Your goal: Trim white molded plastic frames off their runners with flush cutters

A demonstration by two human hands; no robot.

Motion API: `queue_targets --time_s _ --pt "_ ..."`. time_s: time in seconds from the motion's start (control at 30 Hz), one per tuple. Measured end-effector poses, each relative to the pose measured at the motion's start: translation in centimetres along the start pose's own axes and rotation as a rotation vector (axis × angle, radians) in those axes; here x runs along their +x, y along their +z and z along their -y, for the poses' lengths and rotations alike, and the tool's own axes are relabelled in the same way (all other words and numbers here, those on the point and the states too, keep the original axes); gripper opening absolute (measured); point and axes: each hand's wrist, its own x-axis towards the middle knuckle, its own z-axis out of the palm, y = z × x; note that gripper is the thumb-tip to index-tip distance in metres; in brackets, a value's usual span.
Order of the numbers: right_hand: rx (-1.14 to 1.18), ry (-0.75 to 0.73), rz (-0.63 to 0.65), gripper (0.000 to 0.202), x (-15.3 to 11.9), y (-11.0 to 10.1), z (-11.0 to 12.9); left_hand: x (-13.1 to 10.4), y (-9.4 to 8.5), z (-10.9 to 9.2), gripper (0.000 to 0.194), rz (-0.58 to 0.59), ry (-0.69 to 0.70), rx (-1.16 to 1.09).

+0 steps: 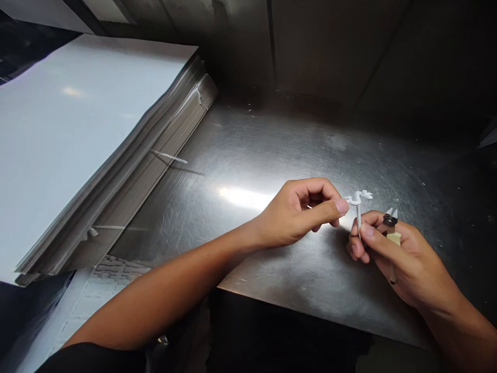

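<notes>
One small white piece (359,213), likely plastic, stands near upright between both hands above the metal tabletop (272,140). The right hand (417,259) pinches its stem low between thumb and fingers, closed, apparently to steady it. The left hand (297,212) has thumb and forefinger nearly shut at the near end of its branched top, its other fingers loosely curled; such a hold presumably gives control over that end. Cutters (390,220) sit in the right hand too (blades upward, slightly parted), tucked there, I judge, to leave thumb and fingertips usable. Well to the left lies a thick stack of sheets (97,103), thin white strips (171,156) jutting from its side. A dark panelled wall (322,46) stands behind.
</notes>
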Motion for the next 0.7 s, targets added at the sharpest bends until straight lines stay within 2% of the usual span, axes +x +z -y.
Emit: queue_targets --time_s 0.2,0.43,0.7 --pt "-0.022 -0.003 0.014 0.033 -0.06 -0.05 -0.04 0.01 0.06 0.13 0.027 -0.001 0.004 0.004" --pt "0.012 0.021 0.033 0.031 -0.27 -0.03 0.13 0.44 -0.13 0.61 0.034 -0.117 -0.008 0.117" --pt "0.045 0.044 0.049 0.031 -0.03 0.04 0.0 0.56 0.03 0.93 0.031 -0.135 0.054 0.121"
